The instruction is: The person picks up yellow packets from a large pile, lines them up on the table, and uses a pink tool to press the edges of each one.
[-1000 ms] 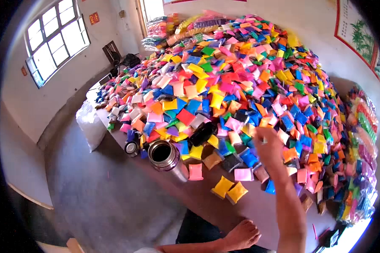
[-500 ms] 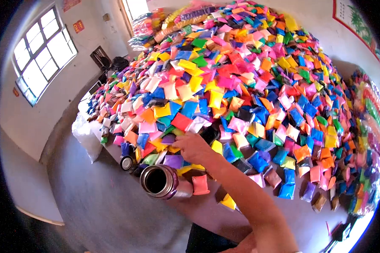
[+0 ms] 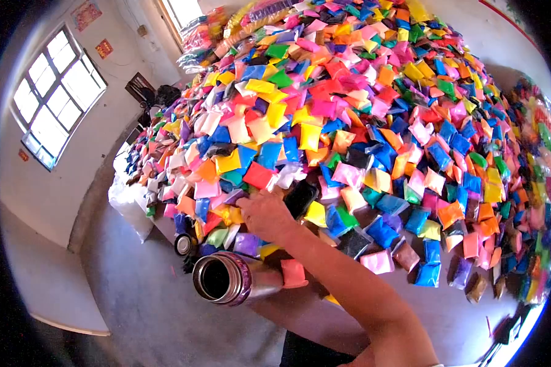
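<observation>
My right hand point(image 3: 268, 217) reaches in from the lower right to the near edge of a big heap of small, colourful filled packets point(image 3: 324, 110). Its fingers are curled down among the packets, beside a yellow-orange packet point(image 3: 229, 214) and a purple packet point(image 3: 247, 244). What lies under the fingertips is hidden. A shiny black object point(image 3: 300, 199) is just right of the knuckles. Below the hand is an uncapped steel flask point(image 3: 263, 280) with a purple band, its dark mouth towards me. A coral packet point(image 3: 294, 273) lies by the flask. My left hand is out of view.
A round lid-like piece point(image 3: 184, 243) sits at the table's left edge. White plastic sheeting point(image 3: 128, 205) hangs off the table there. Bags of packets are stacked at the back left point(image 3: 202, 40) and along the right point(image 3: 539, 183). A barred window point(image 3: 58, 98) is on the left wall.
My right hand has shifted slightly left and down over the packets, showing more of the black object. The camera view has tilted a little.
</observation>
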Demonstrator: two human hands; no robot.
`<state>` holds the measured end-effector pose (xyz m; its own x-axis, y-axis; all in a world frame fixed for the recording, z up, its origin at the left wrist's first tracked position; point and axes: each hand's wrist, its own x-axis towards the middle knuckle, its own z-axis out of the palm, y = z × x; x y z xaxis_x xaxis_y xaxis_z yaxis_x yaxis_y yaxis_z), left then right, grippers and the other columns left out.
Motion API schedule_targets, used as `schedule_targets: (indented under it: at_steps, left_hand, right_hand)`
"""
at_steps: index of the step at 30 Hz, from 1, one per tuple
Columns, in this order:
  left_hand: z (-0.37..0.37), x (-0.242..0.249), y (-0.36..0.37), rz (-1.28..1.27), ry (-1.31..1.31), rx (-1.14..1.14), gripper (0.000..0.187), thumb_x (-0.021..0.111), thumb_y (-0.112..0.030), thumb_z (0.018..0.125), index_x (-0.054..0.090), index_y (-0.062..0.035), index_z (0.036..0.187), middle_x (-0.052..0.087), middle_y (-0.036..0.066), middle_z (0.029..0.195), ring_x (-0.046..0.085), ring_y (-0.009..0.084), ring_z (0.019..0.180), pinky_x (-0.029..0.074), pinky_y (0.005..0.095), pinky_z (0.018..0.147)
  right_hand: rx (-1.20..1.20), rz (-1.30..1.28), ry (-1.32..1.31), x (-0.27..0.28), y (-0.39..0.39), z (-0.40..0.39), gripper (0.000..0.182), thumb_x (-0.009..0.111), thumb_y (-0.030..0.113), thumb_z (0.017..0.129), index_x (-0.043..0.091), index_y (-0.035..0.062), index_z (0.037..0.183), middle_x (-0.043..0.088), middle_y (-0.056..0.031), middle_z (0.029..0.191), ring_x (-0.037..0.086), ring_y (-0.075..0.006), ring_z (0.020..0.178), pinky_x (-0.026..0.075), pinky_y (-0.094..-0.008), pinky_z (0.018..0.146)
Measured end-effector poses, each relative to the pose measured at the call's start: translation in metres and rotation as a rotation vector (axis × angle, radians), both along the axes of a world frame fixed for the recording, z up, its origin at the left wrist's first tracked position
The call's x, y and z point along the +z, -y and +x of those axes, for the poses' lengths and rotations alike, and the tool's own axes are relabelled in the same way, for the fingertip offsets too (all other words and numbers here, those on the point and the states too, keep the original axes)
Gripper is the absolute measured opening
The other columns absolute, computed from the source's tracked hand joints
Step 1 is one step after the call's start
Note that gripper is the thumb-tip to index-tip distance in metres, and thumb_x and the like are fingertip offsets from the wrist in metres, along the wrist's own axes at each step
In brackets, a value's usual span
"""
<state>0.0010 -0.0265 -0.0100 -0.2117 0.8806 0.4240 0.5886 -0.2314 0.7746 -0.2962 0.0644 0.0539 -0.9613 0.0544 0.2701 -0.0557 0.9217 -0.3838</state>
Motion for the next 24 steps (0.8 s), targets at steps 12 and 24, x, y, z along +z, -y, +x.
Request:
schedule_targets:
  at_steps: [12, 24]
  left_hand:
    - [0.0, 0.0, 0.006, -0.015, -0.008, -0.009, 0.019, 0.064, -0.021, 0.084, 0.054, -0.0082, 0.074, 0.055, 0.01, 0.069, 0.057, 0.0304, 0.071, 0.044, 0.0466, 0.078]
    - [0.01, 0.002, 0.009, -0.03, -0.034, -0.032, 0.015, 0.063, -0.019, 0.085, 0.055, -0.0074, 0.079, 0.057, 0.01, 0.074, 0.057, 0.0296, 0.077, 0.044, 0.0451, 0.083]
  right_hand:
    - [-0.015, -0.119, 0.039, 0.003, 0.037, -0.012, 0.047, 0.066, 0.03, 0.074, 0.057, 0.0179, 0.118, 0.067, -0.0145, 0.093, 0.063, -0.0339, 0.089, 0.047, -0.0477, 0.083]
    - [-0.136, -0.159, -0.157, -0.026, 0.044, -0.025, 0.026, 0.053, 0.02, 0.084, 0.066, 0.0221, 0.107, 0.067, -0.0073, 0.103, 0.056, -0.0283, 0.106, 0.041, -0.044, 0.091]
